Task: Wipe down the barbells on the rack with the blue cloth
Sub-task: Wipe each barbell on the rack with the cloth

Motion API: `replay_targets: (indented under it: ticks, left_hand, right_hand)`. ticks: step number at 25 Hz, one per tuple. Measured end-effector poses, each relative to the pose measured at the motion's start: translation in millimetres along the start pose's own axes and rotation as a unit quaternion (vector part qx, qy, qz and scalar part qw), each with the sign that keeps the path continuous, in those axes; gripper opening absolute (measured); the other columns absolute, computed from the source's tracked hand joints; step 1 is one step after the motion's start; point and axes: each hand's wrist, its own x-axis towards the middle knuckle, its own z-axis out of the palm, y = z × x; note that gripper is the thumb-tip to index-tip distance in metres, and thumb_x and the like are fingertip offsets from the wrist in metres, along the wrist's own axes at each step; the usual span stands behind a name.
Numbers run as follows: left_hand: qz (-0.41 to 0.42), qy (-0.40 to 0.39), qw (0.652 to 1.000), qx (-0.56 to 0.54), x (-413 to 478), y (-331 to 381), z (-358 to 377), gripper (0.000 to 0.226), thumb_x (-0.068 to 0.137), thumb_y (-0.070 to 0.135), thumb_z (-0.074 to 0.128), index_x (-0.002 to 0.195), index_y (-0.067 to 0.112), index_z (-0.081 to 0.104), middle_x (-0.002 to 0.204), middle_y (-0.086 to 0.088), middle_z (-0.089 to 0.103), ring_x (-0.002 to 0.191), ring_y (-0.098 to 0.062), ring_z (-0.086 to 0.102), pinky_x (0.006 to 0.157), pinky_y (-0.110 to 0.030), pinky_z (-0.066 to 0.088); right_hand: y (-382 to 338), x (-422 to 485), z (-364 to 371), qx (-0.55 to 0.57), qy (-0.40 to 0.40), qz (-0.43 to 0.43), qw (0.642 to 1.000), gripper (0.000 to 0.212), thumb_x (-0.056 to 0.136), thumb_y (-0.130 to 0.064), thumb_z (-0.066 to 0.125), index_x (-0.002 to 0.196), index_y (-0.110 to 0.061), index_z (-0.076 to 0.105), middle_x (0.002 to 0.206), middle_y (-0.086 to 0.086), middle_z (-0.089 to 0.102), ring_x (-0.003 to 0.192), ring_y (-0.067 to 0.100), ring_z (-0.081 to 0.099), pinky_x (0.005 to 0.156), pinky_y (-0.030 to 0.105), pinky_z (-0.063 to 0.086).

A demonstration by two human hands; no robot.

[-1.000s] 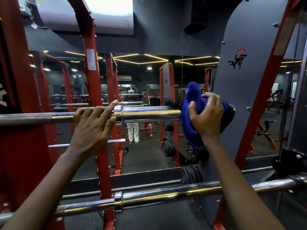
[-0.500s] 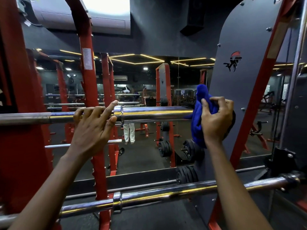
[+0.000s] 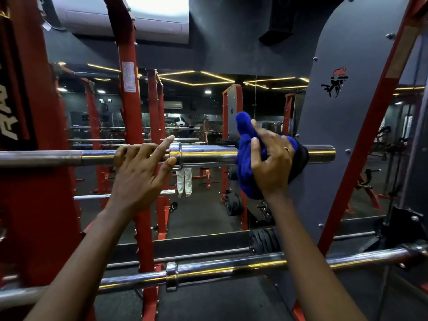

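Note:
A chrome upper barbell (image 3: 208, 154) lies level across the red rack at chest height. My left hand (image 3: 141, 170) grips its shaft just left of the collar (image 3: 175, 155), thumb and forefinger spread. My right hand (image 3: 272, 163) clutches the bunched blue cloth (image 3: 245, 158) and presses it around the barbell's sleeve, right of the collar. The bare sleeve end (image 3: 324, 154) sticks out past the cloth. A second, lower barbell (image 3: 231, 267) runs across below my forearms, untouched.
Red rack uprights (image 3: 129, 100) stand behind the bars. A grey panel with a red and black logo (image 3: 335, 82) rises on the right. A mirror wall behind reflects racks, black weight plates (image 3: 234, 203) and a standing person's legs (image 3: 184, 181).
My right hand with the cloth slid right along the upper sleeve, then came back slightly left, leaving the sleeve end bare. My left hand kept its grip by the collar.

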Motion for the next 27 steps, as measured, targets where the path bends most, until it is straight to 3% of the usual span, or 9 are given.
replay_targets:
  ticks: [2,6,9,11,14,17,20,24,27]
  left_hand:
    - [-0.002,-0.003,1.0,-0.001,-1.3,0.0,0.9,0.057,0.104,0.056,0.026,0.156,0.034,0.036,0.118,0.003,0.056,0.115,-0.02,0.043,0.103,-0.041,0.023]
    - [-0.013,-0.001,1.0,-0.005,-1.5,4.0,-0.4,0.053,0.104,0.059,0.025,0.14,0.029,0.052,0.119,0.003,0.056,0.116,-0.025,0.047,0.102,-0.046,0.028]
    - [0.001,-0.007,1.0,0.0,-2.6,1.7,-1.8,0.051,0.106,0.053,0.028,0.147,0.03,0.046,0.12,0.003,0.053,0.116,-0.023,0.044,0.104,-0.046,0.027]
    - [0.007,-0.009,1.0,0.003,-3.6,0.1,-1.9,0.05,0.107,0.048,0.028,0.15,0.027,0.044,0.119,0.002,0.052,0.115,-0.021,0.042,0.105,-0.043,0.025]
    - [-0.015,0.007,1.0,0.01,0.7,11.4,-1.3,0.043,0.106,0.044,0.023,0.12,0.022,0.057,0.105,0.002,0.052,0.103,-0.02,0.041,0.097,-0.043,0.024]
    - [-0.05,0.02,0.997,0.048,13.5,20.7,-5.0,0.047,0.107,0.042,0.013,0.09,0.019,0.051,0.087,-0.001,0.054,0.083,-0.018,0.042,0.082,-0.04,0.023]
    - [-0.101,-0.067,0.992,0.045,37.2,26.8,-22.5,0.067,0.109,0.046,0.01,0.073,0.013,0.055,0.071,-0.007,0.059,0.074,-0.03,0.058,0.078,-0.041,0.032]
    - [-0.177,-0.204,0.96,0.072,64.4,27.5,-28.4,0.081,0.106,0.055,0.007,0.11,0.0,0.066,0.116,-0.028,0.067,0.112,-0.042,0.061,0.084,-0.044,0.037]
    - [-0.112,-0.14,0.983,0.037,49.1,21.3,-24.5,0.081,0.104,0.062,0.006,0.114,0.008,0.066,0.12,-0.023,0.067,0.115,-0.04,0.061,0.087,-0.044,0.038]
  right_hand:
    - [-27.0,-3.8,15.9,0.001,0.009,0.034,0.999,0.036,0.097,-0.026,0.057,0.131,-0.034,0.067,0.13,-0.009,0.068,0.12,0.011,0.061,0.115,0.053,0.032]
    - [-85.4,-24.0,48.2,-0.015,-0.113,-0.092,0.989,0.042,0.095,-0.052,0.059,0.128,-0.029,0.07,0.141,-0.005,0.061,0.13,0.018,0.056,0.116,0.051,0.029]
    - [-58.5,-23.6,38.0,-0.036,-0.08,-0.142,0.986,0.045,0.097,-0.051,0.06,0.134,-0.026,0.067,0.143,0.0,0.06,0.13,0.021,0.057,0.116,0.048,0.032]
    - [-18.2,-29.8,21.8,-0.049,0.007,-0.068,0.996,0.042,0.101,-0.048,0.057,0.135,-0.025,0.066,0.146,0.003,0.058,0.136,0.023,0.053,0.12,0.051,0.027]
    - [17.9,-41.9,9.2,-0.026,0.111,0.092,0.989,0.047,0.104,-0.044,0.051,0.146,-0.025,0.053,0.161,0.005,0.039,0.154,0.027,0.028,0.126,0.056,0.016]
    - [16.0,-38.7,10.0,0.063,0.159,0.194,0.966,0.055,0.106,-0.038,0.052,0.156,-0.018,0.042,0.168,0.008,0.025,0.158,0.029,0.014,0.127,0.052,0.019]
    - [18.5,-26.6,3.3,0.09,0.156,0.206,0.962,0.05,0.104,-0.037,0.053,0.151,-0.02,0.05,0.166,0.004,0.032,0.158,0.025,0.015,0.13,0.045,0.009]
    - [38.1,-16.7,-12.6,0.013,0.106,0.177,0.978,0.048,0.1,-0.045,0.053,0.143,-0.027,0.058,0.162,0.003,0.04,0.157,0.025,0.021,0.127,0.051,0.003]
    - [43.9,-15.5,-16.2,-0.016,0.116,0.183,0.976,0.047,0.099,-0.045,0.052,0.14,-0.026,0.062,0.16,0.004,0.043,0.156,0.028,0.022,0.127,0.059,0.006]
